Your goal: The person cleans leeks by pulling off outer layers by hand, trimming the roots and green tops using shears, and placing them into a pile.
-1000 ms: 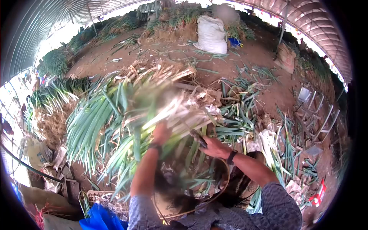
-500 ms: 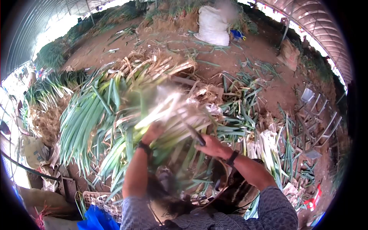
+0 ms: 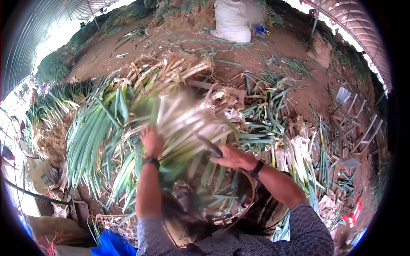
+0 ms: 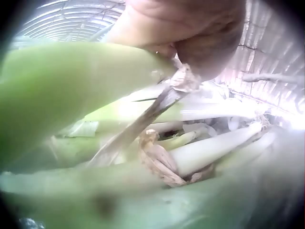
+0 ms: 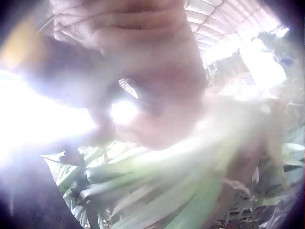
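Note:
In the head view my left hand [image 3: 152,141] is over the left side of a pile of long green onions [image 3: 194,128], gripping a green onion whose pale stalk [image 3: 160,109] rises from the fingers. The left wrist view has a thick green stalk [image 4: 81,83] running up to the curled fingers, with dry peeling skin [image 4: 164,100] hanging below. To the right, my right hand [image 3: 232,157] grips a dark-handled tool [image 3: 212,147] with a slender shaft angled up and left over the white stalks. The kind of tool I cannot tell. Glare and blur hide much in the right wrist view.
Leafy green onions [image 3: 87,141] fan out at left, roots heaped beyond them. Loose leaves and white stalks [image 3: 294,158] lie at right. A white sack [image 3: 231,23] stands at the back, a metal frame [image 3: 356,128] at far right. A basket [image 3: 115,222] and blue plastic [image 3: 112,244] are near front left.
My left hand has moved left across the pile, away from the right hand. The right hand stays close to the same spot, its tool still held. The head view has shifted slightly.

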{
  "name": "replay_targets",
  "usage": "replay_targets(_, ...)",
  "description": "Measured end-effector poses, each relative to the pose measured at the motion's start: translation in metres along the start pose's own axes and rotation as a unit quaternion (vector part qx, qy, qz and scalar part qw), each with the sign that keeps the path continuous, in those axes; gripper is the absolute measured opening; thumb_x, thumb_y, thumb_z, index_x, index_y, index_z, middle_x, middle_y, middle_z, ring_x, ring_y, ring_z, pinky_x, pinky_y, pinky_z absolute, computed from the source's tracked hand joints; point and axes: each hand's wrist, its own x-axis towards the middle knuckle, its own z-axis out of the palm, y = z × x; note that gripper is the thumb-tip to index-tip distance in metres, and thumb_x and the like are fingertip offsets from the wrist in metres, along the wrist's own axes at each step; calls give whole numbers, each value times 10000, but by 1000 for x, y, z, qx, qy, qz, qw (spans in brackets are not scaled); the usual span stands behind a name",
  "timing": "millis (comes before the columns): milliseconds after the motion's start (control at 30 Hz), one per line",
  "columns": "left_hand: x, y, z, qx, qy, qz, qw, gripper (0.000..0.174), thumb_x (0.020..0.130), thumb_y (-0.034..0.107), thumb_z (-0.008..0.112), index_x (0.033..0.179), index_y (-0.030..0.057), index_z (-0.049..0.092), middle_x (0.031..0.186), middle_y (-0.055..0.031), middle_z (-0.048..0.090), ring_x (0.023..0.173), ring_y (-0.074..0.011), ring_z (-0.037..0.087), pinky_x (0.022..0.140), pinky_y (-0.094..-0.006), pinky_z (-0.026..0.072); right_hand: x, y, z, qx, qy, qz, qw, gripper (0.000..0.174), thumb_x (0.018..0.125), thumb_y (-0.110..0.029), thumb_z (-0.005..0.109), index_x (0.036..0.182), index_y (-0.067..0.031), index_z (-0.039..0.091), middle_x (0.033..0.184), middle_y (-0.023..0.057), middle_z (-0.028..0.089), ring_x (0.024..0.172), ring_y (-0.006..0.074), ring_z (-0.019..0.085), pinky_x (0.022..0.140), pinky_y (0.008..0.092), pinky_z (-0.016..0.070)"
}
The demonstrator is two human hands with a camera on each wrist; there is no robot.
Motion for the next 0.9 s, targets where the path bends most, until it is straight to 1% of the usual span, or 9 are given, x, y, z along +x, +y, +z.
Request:
replay_targets(100, 6, -10, -2, -23, -57, -69, 996, 530, 755, 246, 718, 1257, 150, 581, 1271, -107, 569, 1236, -338, 485, 1016, -533, 366, -2, 4, 5, 15, 2, 12, 1000, 305, 877, -228, 664, 1044, 5, 561, 773, 56, 516, 699, 190, 561, 664, 354, 501)
replay_targets(133, 6, -13, 2, -7, -22, -56, 998, 484, 754, 310, 733, 1193, 136, 629, 1192, -122, 623, 1148, -343, 559, 960, -501, 428, -3, -1, 0, 43, -1, 35, 998, 319, 876, -238, 659, 1053, 5, 554, 815, 79, 561, 730, 203, 580, 685, 374, 501)
replay_targets(233, 14, -25, 1, -101, -137, -80, 982, 421, 755, 368, 747, 1082, 109, 683, 1052, -135, 682, 1010, -341, 635, 873, -463, 486, -3, -4, -7, -34, 42, 67, 996, 312, 889, -238, 638, 1055, 9, 546, 805, 91, 577, 745, 212, 589, 686, 377, 513)
replay_targets(267, 11, -26, 0, -126, -94, -41, 987, 391, 756, 410, 757, 959, 79, 711, 951, -162, 704, 890, -346, 670, 791, -443, 511, -3, -3, -5, -84, 55, 45, 994, 332, 877, -257, 663, 1040, 6, 542, 777, 112, 586, 700, 241, 593, 652, 393, 503)
replay_targets(333, 11, -17, -18, -126, -100, -34, 986, 390, 763, 412, 754, 948, 71, 712, 923, -171, 706, 866, -347, 674, 776, -444, 510, -3, 2, 4, -180, 81, 0, 980, 378, 853, -294, 712, 1010, 1, 535, 719, 154, 602, 609, 301, 603, 585, 426, 485)
replay_targets(433, 11, -10, -33, -122, -138, -44, 982, 425, 758, 440, 759, 907, 46, 706, 807, -175, 701, 778, -361, 675, 722, -442, 512, 12, 7, -1, 17, 118, 76, 990, 383, 857, -300, 705, 997, 9, 526, 696, 186, 592, 601, 312, 604, 575, 423, 481)
replay_targets(500, 11, 1, -51, -115, -218, -61, 967, 441, 749, 454, 765, 882, 38, 699, 765, -170, 695, 759, -366, 676, 711, -442, 514, 13, 12, -4, -100, 87, 47, 990, 396, 856, -316, 698, 1006, 5, 522, 676, 177, 579, 596, 304, 597, 576, 423, 480)
replay_targets(700, -2, -5, -3, -43, -50, 40, 997, 357, 806, 356, 713, 927, 25, 654, 909, -195, 670, 972, -396, 594, 813, -508, 467, 9, 24, 3, -163, 54, 68, 983, 375, 824, -306, 705, 965, 4, 549, 711, 195, 606, 653, 366, 628, 608, 457, 482)
replay_targets(900, 15, -4, -4, -132, -79, -12, 988, 392, 842, 362, 675, 898, -26, 650, 831, -264, 669, 822, -439, 647, 751, -520, 495, 2, 9, 3, -114, 96, 58, 987, 341, 828, -298, 708, 918, -2, 565, 731, 201, 611, 699, 372, 639, 648, 468, 486)
